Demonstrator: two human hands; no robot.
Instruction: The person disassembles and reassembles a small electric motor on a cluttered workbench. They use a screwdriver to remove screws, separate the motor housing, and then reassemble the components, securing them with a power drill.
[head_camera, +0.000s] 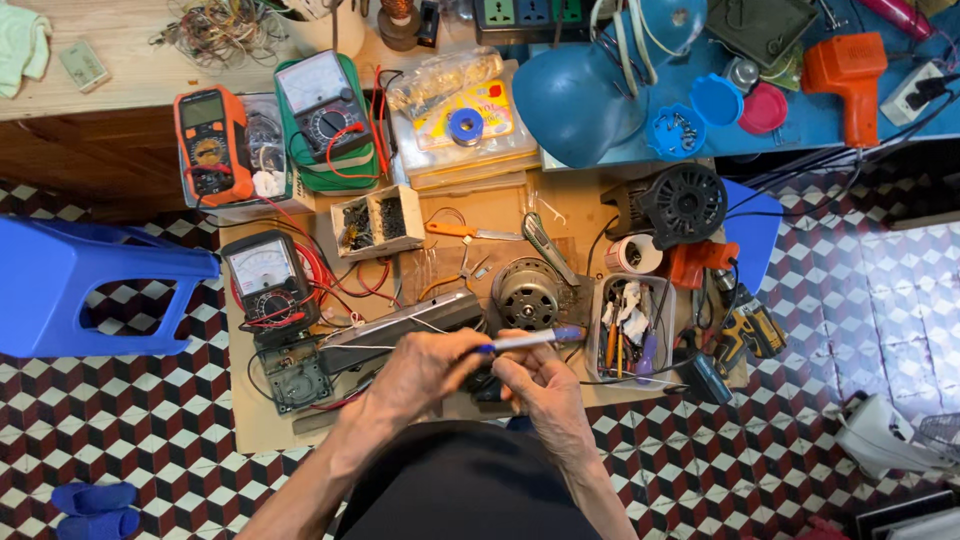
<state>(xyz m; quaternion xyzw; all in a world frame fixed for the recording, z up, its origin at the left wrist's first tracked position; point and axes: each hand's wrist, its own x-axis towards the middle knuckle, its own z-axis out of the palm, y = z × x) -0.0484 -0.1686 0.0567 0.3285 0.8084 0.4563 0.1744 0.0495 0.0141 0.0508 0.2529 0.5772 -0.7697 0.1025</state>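
A: From the head camera, what are the 2 hands doing?

B: They meet low in the middle of the picture, over the near edge of the wooden desk (560, 200). The left hand (425, 370) has its grip closed around a pen (525, 341) with a white barrel and blue ends, which lies nearly level and points right. The right hand (540, 385) sits just beside it, fingers curled in under the pen's barrel; whether that grip truly pinches the pen or something small beneath it, I cannot tell.

A: And what is under them?

B: A long grey metal housing (400, 328) lies slanted just behind the left hand, with thin wires crossing it. Right of it stands a round electric motor (527, 293), and further right a clear plastic tray (630, 330) full of small tools and screwdrivers.

A: Anything to the left?

B: A black analogue meter (268, 278) with red leads, and behind it an orange digital meter (211, 140) and a green-cased analogue meter (325, 110). A small divided box of screws (377, 220) sits between them and the motor.

A: Beyond the desk?

B: A blue plastic stool (80, 285) stands on the chequered floor (830, 330) at the left, and a blue lamp shade (575, 100) rests at the far side.
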